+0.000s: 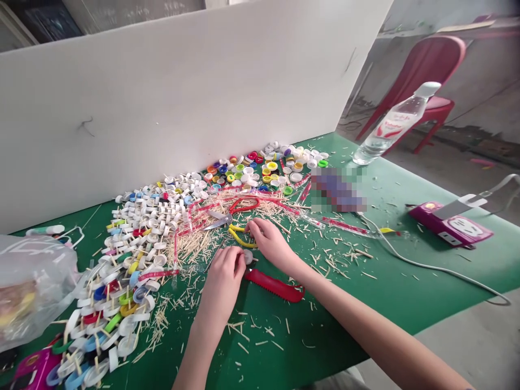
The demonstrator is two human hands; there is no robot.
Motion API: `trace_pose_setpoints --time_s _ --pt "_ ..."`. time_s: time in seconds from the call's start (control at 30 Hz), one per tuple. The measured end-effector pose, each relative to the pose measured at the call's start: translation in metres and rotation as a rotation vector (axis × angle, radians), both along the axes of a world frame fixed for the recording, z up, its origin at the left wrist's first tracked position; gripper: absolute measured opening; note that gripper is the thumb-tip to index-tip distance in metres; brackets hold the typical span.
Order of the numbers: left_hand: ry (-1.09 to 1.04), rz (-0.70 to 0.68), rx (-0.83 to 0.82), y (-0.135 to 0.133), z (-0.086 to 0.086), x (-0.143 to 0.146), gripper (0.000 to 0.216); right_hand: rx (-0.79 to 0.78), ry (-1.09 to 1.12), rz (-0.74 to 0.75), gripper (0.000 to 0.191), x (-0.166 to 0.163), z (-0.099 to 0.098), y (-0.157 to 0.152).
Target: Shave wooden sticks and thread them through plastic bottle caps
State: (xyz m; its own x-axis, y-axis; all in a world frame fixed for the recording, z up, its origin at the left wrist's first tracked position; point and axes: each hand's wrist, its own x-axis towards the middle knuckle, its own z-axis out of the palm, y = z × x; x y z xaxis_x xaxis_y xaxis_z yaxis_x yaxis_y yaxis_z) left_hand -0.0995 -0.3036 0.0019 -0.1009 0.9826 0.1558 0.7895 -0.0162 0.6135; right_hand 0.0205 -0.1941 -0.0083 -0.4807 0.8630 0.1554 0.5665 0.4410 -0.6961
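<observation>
My left hand point(224, 270) is closed, thumb and forefinger pinching a pale bottle cap point(248, 257). To its upper right, my right hand point(267, 238) has its fingers curled at the yellow handle of a pair of scissors point(239, 238); the exact grip is partly hidden. The scissors lie spread, with one red and one yellow handle and the blades pointing left. Just below both hands rests a red toothed strip-like tool point(276, 286). Thin wooden sticks point(195, 244) are heaped behind the left hand.
Bottle caps point(154, 216), many with sticks through them, cover the left and back. A plastic bag point(32, 292) stands left. At right are a water bottle point(390, 130), a blurred-out object point(339, 189), a purple power strip point(450, 225) and a white cable point(422, 265). A white board point(182, 97) rises behind.
</observation>
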Motion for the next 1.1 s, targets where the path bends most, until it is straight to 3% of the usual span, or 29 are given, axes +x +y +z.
trace_pose_setpoints --time_s 0.13,0.33,0.53,0.7,0.87,1.1 --pt "0.085 0.018 -0.084 -0.008 0.004 -0.009 0.012 0.16 -0.109 0.032 0.03 0.005 0.0 0.018" --pt "0.314 0.056 -0.046 -0.017 -0.002 -0.007 0.014 0.31 -0.303 0.234 0.061 -0.001 -0.01 0.048" --pt "0.362 0.045 -0.027 -0.024 -0.012 -0.008 0.022 0.366 -0.436 0.333 0.067 -0.012 0.0 0.064" --pt "0.173 0.045 -0.073 -0.036 -0.015 -0.013 0.024 0.361 -0.49 0.372 0.062 -0.021 0.008 0.068" --pt "-0.113 0.234 -0.079 -0.052 -0.011 -0.017 0.025 0.298 -0.499 0.368 0.057 -0.026 0.014 0.073" --pt "-0.553 0.463 -0.138 -0.064 -0.004 -0.022 0.037 -0.027 -0.477 0.333 0.048 -0.007 0.048 0.085"
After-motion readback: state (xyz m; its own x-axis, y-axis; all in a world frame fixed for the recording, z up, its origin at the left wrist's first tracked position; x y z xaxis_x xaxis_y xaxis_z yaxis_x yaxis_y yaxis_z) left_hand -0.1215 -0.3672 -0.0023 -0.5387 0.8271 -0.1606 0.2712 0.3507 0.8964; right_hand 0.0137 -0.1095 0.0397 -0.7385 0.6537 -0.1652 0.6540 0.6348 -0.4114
